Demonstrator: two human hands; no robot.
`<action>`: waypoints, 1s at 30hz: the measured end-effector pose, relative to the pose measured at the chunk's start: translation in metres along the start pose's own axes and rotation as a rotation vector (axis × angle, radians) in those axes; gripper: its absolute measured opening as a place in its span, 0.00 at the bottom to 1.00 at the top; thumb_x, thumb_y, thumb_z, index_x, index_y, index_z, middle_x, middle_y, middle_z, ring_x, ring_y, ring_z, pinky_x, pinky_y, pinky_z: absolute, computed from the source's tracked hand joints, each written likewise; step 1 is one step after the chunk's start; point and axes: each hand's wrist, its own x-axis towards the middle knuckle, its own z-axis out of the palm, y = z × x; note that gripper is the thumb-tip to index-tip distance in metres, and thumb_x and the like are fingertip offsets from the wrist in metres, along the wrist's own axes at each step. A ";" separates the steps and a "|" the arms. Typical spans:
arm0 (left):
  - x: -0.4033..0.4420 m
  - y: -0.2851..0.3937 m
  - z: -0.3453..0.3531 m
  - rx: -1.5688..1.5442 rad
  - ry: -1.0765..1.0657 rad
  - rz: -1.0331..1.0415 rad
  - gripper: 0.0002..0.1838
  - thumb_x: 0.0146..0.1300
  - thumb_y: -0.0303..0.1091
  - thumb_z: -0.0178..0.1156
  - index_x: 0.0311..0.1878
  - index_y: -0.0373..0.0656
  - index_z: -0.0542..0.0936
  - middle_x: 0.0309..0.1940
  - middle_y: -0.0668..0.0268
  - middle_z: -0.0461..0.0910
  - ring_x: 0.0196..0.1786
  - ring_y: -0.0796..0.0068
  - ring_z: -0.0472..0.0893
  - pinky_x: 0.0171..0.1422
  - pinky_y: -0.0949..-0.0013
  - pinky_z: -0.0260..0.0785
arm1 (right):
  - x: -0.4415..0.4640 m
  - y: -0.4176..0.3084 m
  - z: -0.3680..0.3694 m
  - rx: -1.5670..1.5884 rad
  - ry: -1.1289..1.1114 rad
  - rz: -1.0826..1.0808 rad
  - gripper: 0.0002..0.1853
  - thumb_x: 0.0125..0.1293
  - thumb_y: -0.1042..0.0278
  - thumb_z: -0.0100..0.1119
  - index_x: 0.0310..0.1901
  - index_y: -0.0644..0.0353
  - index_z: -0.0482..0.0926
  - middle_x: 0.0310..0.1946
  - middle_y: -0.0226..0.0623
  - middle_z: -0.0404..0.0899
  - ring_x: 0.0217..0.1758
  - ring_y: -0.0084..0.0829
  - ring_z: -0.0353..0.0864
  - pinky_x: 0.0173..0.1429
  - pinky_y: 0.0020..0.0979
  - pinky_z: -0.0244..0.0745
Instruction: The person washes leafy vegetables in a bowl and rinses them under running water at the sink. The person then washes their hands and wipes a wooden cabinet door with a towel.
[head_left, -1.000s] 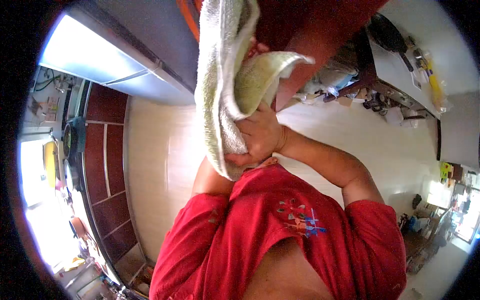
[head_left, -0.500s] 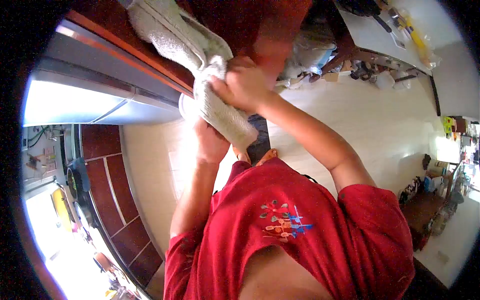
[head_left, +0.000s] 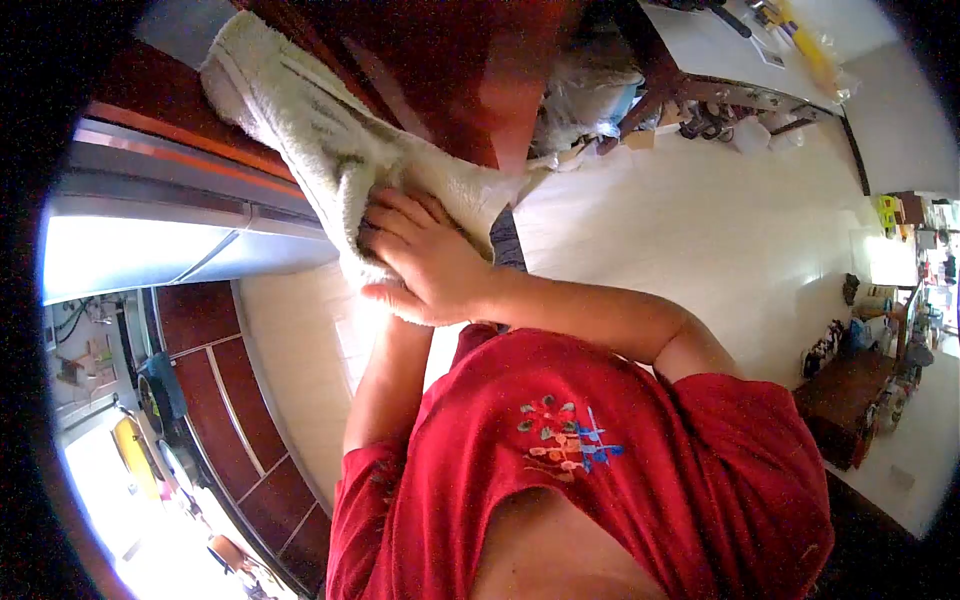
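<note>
A pale, thick-piled towel [head_left: 320, 140] stretches from the upper left down to the middle of the view. My right hand [head_left: 430, 250] presses on its lower part, with the fingers bent over the cloth and the thumb along the bottom edge. The left forearm [head_left: 390, 375] comes up from below, and my left hand is hidden behind the towel and the right hand. Whatever the left hand holds under the cloth cannot be made out.
A dark red glossy panel [head_left: 450, 70] stands just beyond the towel. Dark red cabinets [head_left: 225, 385] run along the left. Bagged items [head_left: 590, 95] sit beyond on the right, below a white countertop [head_left: 690, 45]. A brown bench [head_left: 845, 400] stands at far right.
The right hand has moved down and left, from gripping the bunched towel to pressing on it. The towel is more spread out and covers the white round edge and the left hand seen before.
</note>
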 end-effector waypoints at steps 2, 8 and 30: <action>0.004 -0.003 0.008 0.112 -0.058 0.049 0.25 0.67 0.48 0.40 0.60 0.42 0.62 0.55 0.61 0.66 0.56 0.66 0.68 0.57 0.64 0.65 | 0.009 0.009 0.000 -0.009 -0.013 -0.020 0.13 0.59 0.59 0.53 0.37 0.62 0.74 0.39 0.41 0.74 0.53 0.43 0.68 0.59 0.48 0.57; 0.009 0.025 -0.008 0.453 -0.419 0.162 0.22 0.66 0.45 0.42 0.58 0.41 0.64 0.52 0.61 0.68 0.53 0.68 0.69 0.55 0.65 0.65 | 0.006 -0.034 0.002 0.197 -0.071 -0.208 0.14 0.60 0.55 0.53 0.31 0.59 0.75 0.30 0.38 0.74 0.42 0.40 0.73 0.51 0.41 0.65; -0.030 -0.040 -0.025 -0.910 0.301 -0.228 0.26 0.65 0.49 0.47 0.59 0.41 0.65 0.54 0.61 0.69 0.57 0.65 0.69 0.62 0.63 0.61 | 0.003 0.018 -0.023 2.323 -0.089 0.924 0.24 0.67 0.53 0.45 0.58 0.59 0.66 0.53 0.38 0.72 0.55 0.35 0.71 0.64 0.39 0.61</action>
